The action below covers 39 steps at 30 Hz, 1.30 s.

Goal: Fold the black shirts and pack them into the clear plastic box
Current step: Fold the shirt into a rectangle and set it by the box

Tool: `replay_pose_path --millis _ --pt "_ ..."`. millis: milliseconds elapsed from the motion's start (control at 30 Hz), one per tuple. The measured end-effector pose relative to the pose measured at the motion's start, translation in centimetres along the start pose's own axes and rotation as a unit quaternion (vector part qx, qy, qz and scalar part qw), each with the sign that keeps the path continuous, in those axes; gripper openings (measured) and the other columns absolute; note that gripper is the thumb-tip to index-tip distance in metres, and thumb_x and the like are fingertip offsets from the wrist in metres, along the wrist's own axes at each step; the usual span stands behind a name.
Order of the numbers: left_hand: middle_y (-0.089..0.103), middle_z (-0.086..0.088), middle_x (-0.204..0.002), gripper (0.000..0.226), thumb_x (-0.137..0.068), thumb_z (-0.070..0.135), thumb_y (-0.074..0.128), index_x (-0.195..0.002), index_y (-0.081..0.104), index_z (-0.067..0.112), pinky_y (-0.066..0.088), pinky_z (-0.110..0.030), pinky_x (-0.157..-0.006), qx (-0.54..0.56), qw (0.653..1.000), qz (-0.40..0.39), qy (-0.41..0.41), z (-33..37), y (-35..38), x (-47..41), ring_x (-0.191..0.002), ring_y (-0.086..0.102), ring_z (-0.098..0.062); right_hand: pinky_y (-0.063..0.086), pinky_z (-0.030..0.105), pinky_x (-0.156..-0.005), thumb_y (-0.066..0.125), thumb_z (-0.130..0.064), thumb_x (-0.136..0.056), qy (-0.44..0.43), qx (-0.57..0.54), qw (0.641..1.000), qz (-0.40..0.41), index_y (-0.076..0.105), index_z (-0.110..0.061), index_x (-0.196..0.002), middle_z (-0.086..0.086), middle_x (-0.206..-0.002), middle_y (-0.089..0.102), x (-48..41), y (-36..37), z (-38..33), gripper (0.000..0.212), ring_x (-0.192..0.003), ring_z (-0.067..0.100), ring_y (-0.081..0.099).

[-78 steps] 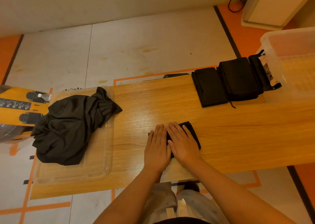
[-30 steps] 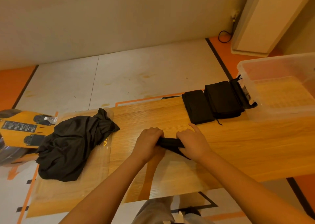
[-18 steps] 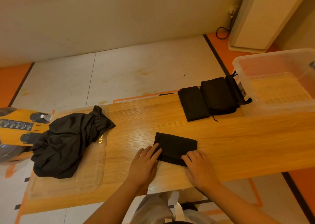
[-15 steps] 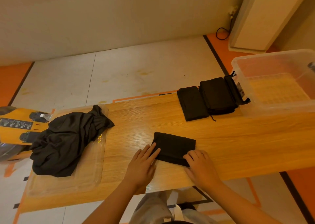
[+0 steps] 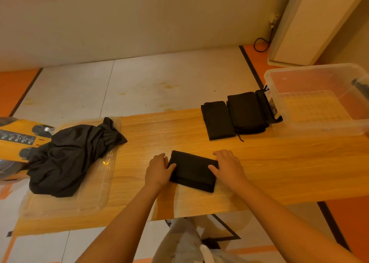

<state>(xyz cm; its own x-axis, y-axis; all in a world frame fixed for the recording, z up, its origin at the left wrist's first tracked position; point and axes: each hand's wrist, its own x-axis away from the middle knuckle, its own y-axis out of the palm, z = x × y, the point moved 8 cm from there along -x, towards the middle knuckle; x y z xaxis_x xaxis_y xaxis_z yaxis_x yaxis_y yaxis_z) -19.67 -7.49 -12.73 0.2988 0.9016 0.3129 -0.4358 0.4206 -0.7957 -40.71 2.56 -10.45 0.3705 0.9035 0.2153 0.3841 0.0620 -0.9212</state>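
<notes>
Both left hand [image 5: 157, 169], right hand [image 5: 229, 167] grip shirt [image 5: 192, 171]

a marked-out work bay, more lab or workshop than home
the pale panel floor [image 5: 159, 82] carries orange bands [image 5: 18, 86] and black tape lines [image 5: 250, 66]. a plain wooden desk [image 5: 279, 162] stands on it. beyond the desk's left edge sits a yellow machine [image 5: 18, 142] with a printed label strip. a black cable [image 5: 259, 44] loops at the foot of the bare wall [image 5: 139, 12], beside a white cabinet [image 5: 311, 22].
</notes>
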Motion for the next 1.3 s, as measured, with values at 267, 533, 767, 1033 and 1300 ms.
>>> replay_pose_path --millis 267,533,767,1033,1300 --pt "0.052 -0.004 -0.105 0.054 -0.08 0.02 0.075 -0.119 0.039 0.011 0.053 -0.032 -0.076 -0.013 0.987 -0.141 -0.081 0.1 2.8 -1.5 -0.093 0.055 -0.019 0.039 0.03 -0.101 0.065 -0.029 -0.086 0.013 0.008 0.997 -0.079 0.049 -0.018 -0.129 0.002 -0.13 0.047 -1.0 2.7 -0.8 0.047 -0.123 0.02 0.037" --pt "0.064 -0.001 -0.091 0.013 -0.081 0.006 0.07 -0.089 0.062 0.014 0.05 -0.018 -0.067 0.1 0.954 -0.272 -0.07 2.3 2.6 -2.8 -0.087 0.062 -0.016 0.047 0.016 -0.072 0.067 -0.015 -0.085 0.09 -0.254 0.959 -0.09 0.054 -0.023 -0.1 -0.007 -0.105 0.054 -0.5 1.4 1.3 0.022 -0.096 0.007 0.053" --pt "0.064 -0.005 -0.109 0.018 -0.093 0.016 0.058 -0.111 0.057 0.016 0.049 -0.023 -0.078 0.182 0.942 -0.283 -0.003 11.0 -1.3 -9.9 -0.096 0.061 -0.014 0.048 0.018 -0.065 0.068 -0.01 -0.086 0.223 -0.577 0.786 0.0 0.053 -0.02 -0.108 -0.007 -0.1 0.057 -3.4 -1.6 3.6 0.027 -0.097 0.013 0.057" --pt "0.063 -0.005 -0.098 0.011 -0.094 0.016 0.061 -0.103 0.056 0.012 0.056 -0.024 -0.062 0.231 0.942 -0.24 0.048 20.1 -0.8 -19.6 -0.089 0.063 -0.017 0.056 0.036 -0.084 0.063 -0.012 -0.091 0.292 -0.641 0.69 0.167 0.045 -0.018 -0.127 -0.002 -0.114 0.05 -7.9 -3.1 4.6 0.041 -0.107 0.017 0.053" --pt "0.063 -0.009 -0.103 0.016 -0.087 0.012 0.068 -0.098 0.057 0.017 0.052 -0.04 -0.093 0.184 0.961 -0.203 0.043 19.7 4.0 -22.6 -0.103 0.061 -0.026 0.056 0.028 -0.071 0.068 -0.017 -0.088 0.413 -0.56 0.681 0.226 0.043 -0.01 -0.128 0.01 -0.116 0.06 -8.3 0.1 5.8 0.048 -0.099 0.024 0.063"
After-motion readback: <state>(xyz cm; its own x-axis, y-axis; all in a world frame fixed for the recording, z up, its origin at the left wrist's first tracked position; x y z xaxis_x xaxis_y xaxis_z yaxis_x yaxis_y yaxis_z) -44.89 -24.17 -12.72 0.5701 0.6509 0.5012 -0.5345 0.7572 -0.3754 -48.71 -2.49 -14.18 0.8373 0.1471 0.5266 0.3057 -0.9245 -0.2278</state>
